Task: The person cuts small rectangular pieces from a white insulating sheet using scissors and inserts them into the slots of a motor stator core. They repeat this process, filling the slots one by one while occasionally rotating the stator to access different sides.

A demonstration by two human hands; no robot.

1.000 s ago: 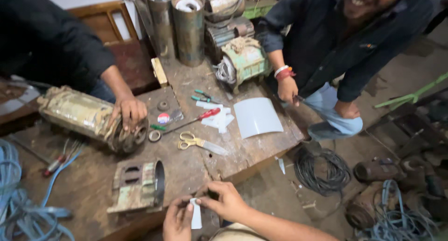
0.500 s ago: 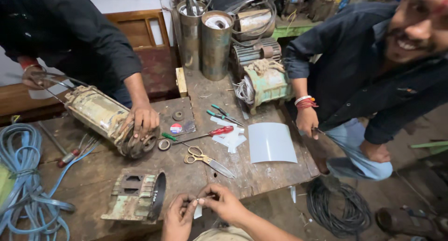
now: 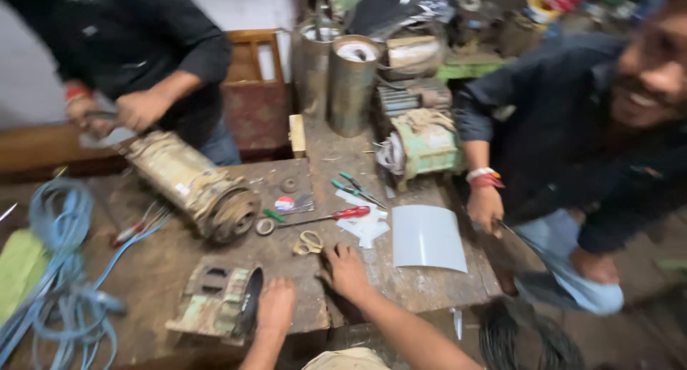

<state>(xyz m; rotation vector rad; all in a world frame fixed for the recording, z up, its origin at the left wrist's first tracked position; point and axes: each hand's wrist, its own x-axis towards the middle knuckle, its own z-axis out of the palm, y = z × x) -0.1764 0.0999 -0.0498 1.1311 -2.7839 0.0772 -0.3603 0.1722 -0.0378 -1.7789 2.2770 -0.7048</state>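
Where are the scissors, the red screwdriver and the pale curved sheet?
scissors (image 3: 309,242), head view, on the yellow handles.
red screwdriver (image 3: 351,213), head view, on its red handle.
pale curved sheet (image 3: 428,237), head view, on the middle of its face.

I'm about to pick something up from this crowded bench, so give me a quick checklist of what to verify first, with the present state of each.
1. Left hand free: ok, it rests on the bench edge beside the green metal housing.
2. Right hand free: ok, fingers spread flat on the wooden bench top.
3. Yellow-handled scissors within reach: ok, just ahead of the right hand.
4. Red-handled screwdriver unobstructed: ok.
5. Co-worker's hands off the small tools: ok, they hold the long motor body.
6. Scissor blades closed: cannot tell, blurred.
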